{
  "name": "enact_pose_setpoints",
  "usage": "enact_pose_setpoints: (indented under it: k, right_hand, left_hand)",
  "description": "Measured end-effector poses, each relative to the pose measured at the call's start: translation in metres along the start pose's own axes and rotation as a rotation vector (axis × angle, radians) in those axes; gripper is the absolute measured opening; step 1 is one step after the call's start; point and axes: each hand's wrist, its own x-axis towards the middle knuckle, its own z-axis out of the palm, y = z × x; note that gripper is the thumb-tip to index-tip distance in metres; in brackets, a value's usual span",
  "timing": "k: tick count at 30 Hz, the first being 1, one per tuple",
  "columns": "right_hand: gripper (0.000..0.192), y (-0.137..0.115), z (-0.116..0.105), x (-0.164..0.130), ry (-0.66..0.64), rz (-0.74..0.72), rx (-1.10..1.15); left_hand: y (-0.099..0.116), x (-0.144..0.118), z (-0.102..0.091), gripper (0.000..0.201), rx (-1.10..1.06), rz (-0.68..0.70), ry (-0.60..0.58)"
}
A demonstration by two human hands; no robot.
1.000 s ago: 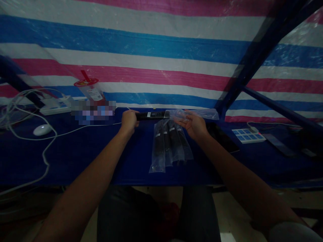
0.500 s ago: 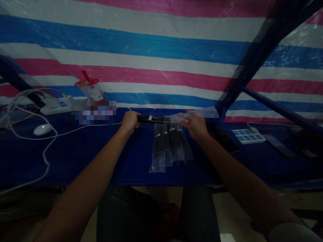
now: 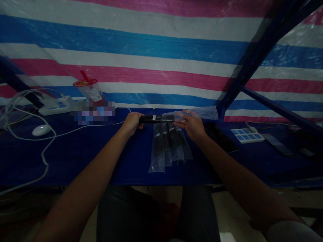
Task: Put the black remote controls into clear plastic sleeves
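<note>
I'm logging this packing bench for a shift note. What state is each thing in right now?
Left hand: closed around one end of the black slim remote-like device.
Black slim remote-like device: held level, far end inside the bag mouth.
Right hand: pinching the clear plastic bag.
Clear plastic bag: open, partly over the device.
Bagged black devices: lying side by side on the blue table.
White mouse: resting on the table.

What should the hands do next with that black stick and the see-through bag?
Probably slide the black stick further into the clear bag. The left hand grips its bare end, the right hand holds the bag's mouth around its tip, and four bagged sticks lie below.
</note>
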Motion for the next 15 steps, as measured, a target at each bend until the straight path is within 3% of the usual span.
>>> enact_pose_setpoints:
  k: [7,11,15]
  right_hand:
    - [0.026,-0.002,0.003,-0.005,-0.128,-0.042,0.063]
    - [0.044,-0.001,0.006,-0.009,-0.242,-0.122,0.056]
    - [0.054,0.002,0.010,-0.010,-0.253,-0.187,0.013]
  left_hand:
    - [-0.001,-0.004,0.003,0.019,-0.094,-0.045,-0.139]
    - [-0.003,-0.006,0.006,0.021,-0.141,-0.064,-0.211]
    - [-0.005,-0.011,0.012,0.017,-0.171,-0.059,-0.291]
